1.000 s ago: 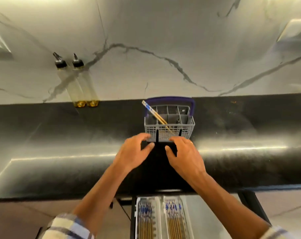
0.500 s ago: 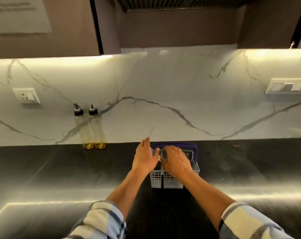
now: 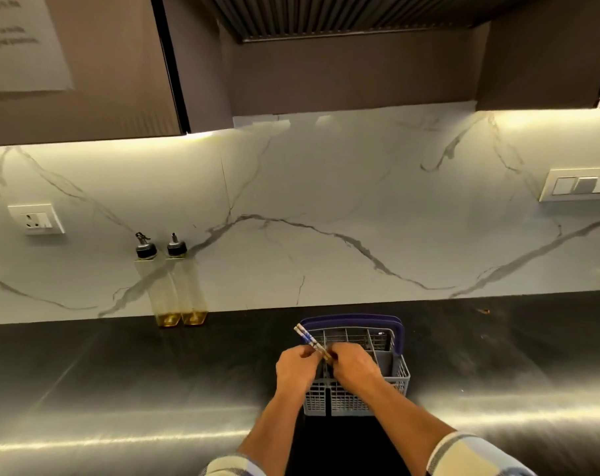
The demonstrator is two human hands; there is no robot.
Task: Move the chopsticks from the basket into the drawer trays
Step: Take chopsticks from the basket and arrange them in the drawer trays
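Both hands, the left hand [image 3: 297,369] and right hand [image 3: 355,367], have now closed on the blue-patterned wooden chopsticks [image 3: 309,340] in the grey plastic basket [image 3: 391,359], ready for lifting out.

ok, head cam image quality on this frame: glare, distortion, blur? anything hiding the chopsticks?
Head view: under-cabinet strips blow out the top of the backsplash, and bright streaks glare across the dark countertop. Wide-angle distortion bows the counter edge. The paper notice is too soft to read. Chopsticks are sharp at their patterned ends; lower parts hidden by the left hand and right hand over the basket.
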